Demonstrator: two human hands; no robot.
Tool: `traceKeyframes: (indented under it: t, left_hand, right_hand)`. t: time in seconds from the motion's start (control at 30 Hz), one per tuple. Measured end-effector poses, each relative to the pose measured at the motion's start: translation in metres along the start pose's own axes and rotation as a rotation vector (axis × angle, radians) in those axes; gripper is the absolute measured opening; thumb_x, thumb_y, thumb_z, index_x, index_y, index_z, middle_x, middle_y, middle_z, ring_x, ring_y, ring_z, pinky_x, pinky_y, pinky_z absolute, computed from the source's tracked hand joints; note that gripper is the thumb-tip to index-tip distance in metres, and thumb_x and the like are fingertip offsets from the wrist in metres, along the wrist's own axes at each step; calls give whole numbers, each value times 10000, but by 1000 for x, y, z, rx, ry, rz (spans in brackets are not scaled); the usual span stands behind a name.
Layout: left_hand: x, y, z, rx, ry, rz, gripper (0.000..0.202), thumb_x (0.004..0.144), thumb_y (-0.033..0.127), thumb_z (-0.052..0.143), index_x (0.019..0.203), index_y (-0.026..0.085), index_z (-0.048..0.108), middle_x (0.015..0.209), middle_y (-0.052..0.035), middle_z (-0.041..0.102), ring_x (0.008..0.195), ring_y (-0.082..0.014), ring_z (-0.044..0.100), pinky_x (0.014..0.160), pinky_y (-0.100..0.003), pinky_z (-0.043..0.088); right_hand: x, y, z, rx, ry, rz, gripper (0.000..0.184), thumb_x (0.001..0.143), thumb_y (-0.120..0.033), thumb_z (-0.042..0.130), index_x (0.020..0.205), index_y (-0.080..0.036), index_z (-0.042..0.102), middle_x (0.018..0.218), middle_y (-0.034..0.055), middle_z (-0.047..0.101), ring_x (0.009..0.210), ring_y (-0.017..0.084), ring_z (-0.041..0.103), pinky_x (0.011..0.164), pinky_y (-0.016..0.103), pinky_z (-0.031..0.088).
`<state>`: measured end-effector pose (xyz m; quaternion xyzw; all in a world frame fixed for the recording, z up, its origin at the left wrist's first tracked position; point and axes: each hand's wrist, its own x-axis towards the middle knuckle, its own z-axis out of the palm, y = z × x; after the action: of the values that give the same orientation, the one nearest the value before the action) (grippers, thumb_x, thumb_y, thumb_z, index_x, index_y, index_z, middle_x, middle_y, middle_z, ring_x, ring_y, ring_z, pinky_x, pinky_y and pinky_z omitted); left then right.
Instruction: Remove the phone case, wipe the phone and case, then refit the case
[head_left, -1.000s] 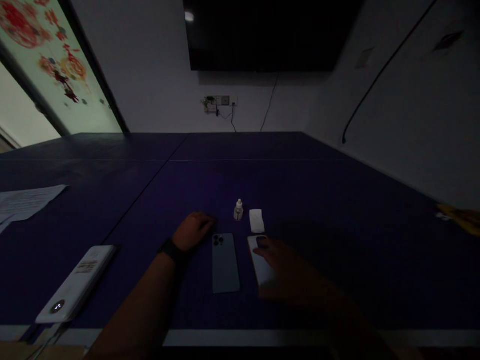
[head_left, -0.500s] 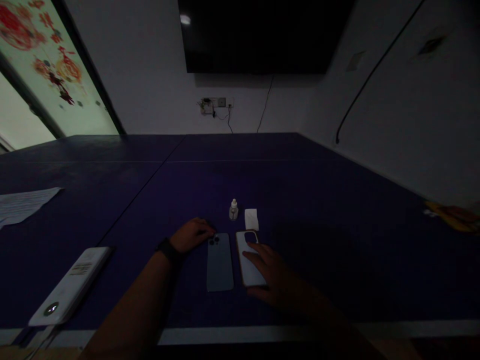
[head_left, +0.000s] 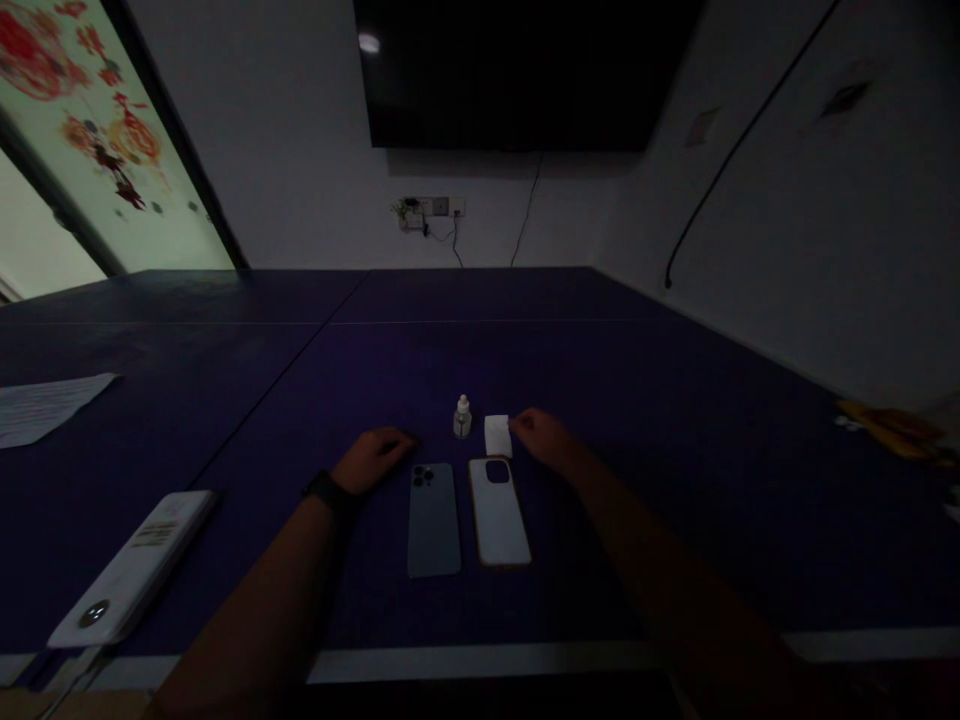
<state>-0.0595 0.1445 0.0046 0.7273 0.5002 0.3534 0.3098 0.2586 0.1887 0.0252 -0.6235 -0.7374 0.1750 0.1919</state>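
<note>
Nearest us on the bench [head_left: 675, 400] lie one phone [head_left: 434, 525] and, just beside it, one phone case [head_left: 499, 515]. Our left hand [head_left: 373, 458] rests beyond the phone, fingers relaxed, grasping nothing. Our right hand [head_left: 546, 438] has left the case for one white square [head_left: 497, 436] just past it; work now centres there. Its fingers meet the square's right edge; we cannot tell whether they pinch it. Slightly farther stands one bottle [head_left: 462, 418].

the phone [head_left: 435, 525] is blue-grey, the case [head_left: 504, 525] white edged in brown, the table [head_left: 600, 370] deep purple.
</note>
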Motion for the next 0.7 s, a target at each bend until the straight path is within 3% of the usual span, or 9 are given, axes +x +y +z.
traceKeyframes:
  t: [0.17,0.43,0.6,0.7]
  left_hand:
    - [1,0,3,28,5,-22,295,875,452,593,842,225,778,920,-72,762,875,-227,679,872,-335,499]
    - [6,-1,3,90,3,-61,372,887,485,533,879,192,761,976,-75,767,892,-220,694,871,-342,521]
    - [6,-2,3,104,14,-73,411,899,511,502,915,190,758,1004,-82,769,919,-228,702,850,-346,534]
    - [7,-4,3,104,14,-75,415,897,515,501,919,190,758,1005,-83,771,920,-226,703,847,-346,537]
  right_hand:
    - [17,5,25,-46,57,21,463,929,-479,579,1221,-127,650,1034,137,724,980,255,661,851,350,458]
    - [22,18,38,21,177,-61,242,902,-348,613,1059,-196,717,898,75,713,890,229,642,841,339,451]
    - [24,20,36,158,296,-98,317,929,-318,517,1159,-165,672,924,97,693,890,240,631,855,385,477]
    - [30,9,27,262,287,-193,332,947,-314,477,1181,-168,662,998,93,689,869,210,632,814,359,503]
